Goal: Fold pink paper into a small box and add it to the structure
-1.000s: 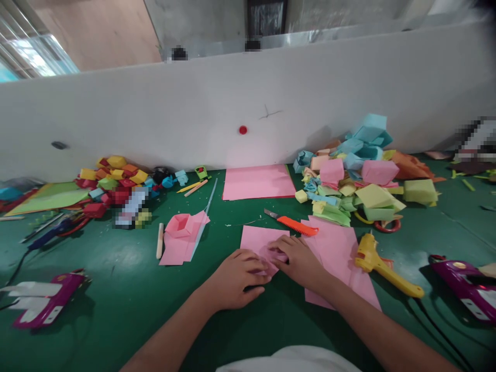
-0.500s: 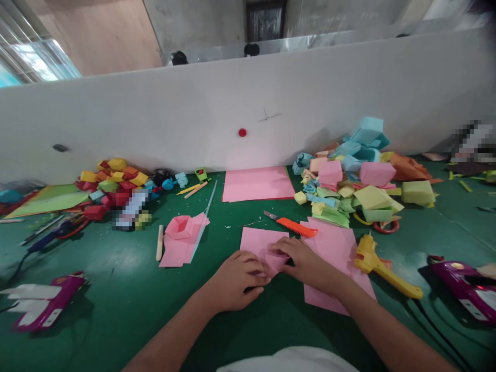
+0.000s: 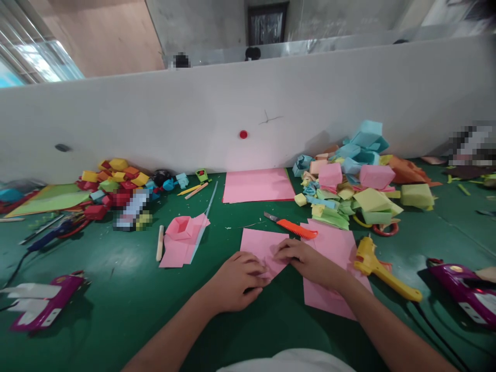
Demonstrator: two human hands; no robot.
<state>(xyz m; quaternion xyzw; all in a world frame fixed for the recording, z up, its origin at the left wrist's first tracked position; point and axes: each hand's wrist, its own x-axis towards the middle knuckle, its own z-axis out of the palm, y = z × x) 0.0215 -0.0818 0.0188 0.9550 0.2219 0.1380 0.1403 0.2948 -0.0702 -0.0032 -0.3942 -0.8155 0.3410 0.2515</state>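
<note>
Both hands work on a piece of pink paper (image 3: 276,266) with a raised folded edge, in front of me. My left hand (image 3: 239,280) grips its left side with curled fingers. On its right, my right hand (image 3: 307,260) holds the fold, fingers bent and fingertips together. Part of the paper is hidden under the fingers. Behind it lies a flat pink sheet (image 3: 261,237). More pink sheets (image 3: 331,302) lie under my right forearm. An orange utility knife (image 3: 294,228) rests just beyond my right hand, blade pointing left.
Right of my forearm lies a yellow glue gun (image 3: 387,271). A pink paper box (image 3: 180,228) sits on pink scraps at left, beside a wooden stick (image 3: 159,243). Coloured paper shapes (image 3: 349,178) heap against the white partition (image 3: 174,119). Purple power strips (image 3: 467,289) stand at both sides.
My right fingers have shifted slightly and pressed the fold lower; the curled-up paper between the hands now looks flatter. My left hand has barely moved.
</note>
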